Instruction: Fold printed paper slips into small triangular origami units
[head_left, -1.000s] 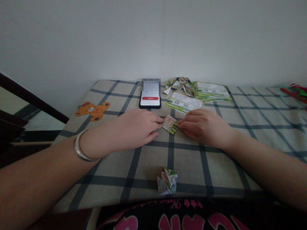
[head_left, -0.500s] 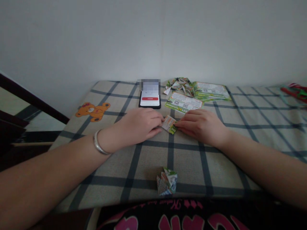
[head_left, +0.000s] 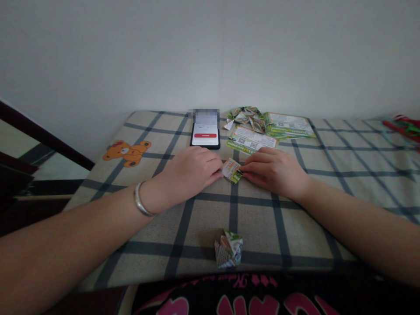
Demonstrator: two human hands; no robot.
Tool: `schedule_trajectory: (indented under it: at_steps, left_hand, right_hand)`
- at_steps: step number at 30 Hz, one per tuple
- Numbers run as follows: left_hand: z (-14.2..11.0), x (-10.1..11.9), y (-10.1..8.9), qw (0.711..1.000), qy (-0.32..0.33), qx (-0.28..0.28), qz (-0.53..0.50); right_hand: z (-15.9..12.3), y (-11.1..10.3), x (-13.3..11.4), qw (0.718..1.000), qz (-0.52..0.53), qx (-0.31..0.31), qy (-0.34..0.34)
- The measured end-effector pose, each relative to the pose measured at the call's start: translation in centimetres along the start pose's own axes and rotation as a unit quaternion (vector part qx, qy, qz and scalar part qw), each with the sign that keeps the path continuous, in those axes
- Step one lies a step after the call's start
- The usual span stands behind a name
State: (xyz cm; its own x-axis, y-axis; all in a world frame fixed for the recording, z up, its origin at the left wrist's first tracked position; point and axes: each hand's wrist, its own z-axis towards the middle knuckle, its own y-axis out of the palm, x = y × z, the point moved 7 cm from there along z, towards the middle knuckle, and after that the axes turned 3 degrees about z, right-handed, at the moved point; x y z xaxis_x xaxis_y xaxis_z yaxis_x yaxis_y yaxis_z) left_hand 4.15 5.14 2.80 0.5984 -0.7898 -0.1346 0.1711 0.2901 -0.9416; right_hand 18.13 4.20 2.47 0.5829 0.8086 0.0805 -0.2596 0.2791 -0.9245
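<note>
Paper square (head_left: 232, 169), nearer than the phone (head_left: 205, 141), is pinched by left hand (head_left: 194, 169) and right hand (head_left: 276, 171), seemingly for steadiness.

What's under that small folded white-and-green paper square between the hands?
Beige cloth with blue-grey checks shows around the paper square; whatever lies directly beneath it is covered.

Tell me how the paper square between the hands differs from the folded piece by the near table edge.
The square looks flat; the folded piece is bulky, with pointed flaps.
The square is held by the left hand and right hand; no hand touches the folded piece.
Both are printed paper with green and orange.
</note>
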Motion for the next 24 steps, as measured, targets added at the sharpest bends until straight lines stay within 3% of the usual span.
schedule_trajectory:
  at_steps: [8, 17, 24]
  left_hand:
    - [0.0, 0.0, 0.0, 1.0, -0.002, 0.013, 0.019]
    - [0.0, 0.3, -0.1, 0.999, -0.026, 0.012, 0.032]
    - [0.0, -0.2, 0.1, 0.999, -0.044, 0.015, 0.004]
  right_hand:
    - [0.1, 0.0, -0.7, 0.998, -0.061, -0.003, 0.007]
    - [0.6, 0.3, 0.7, 0.99, 0.014, -0.005, 0.141]
    - [0.5, 0.7, 1.0, 0.986, 0.051, -0.024, 0.157]
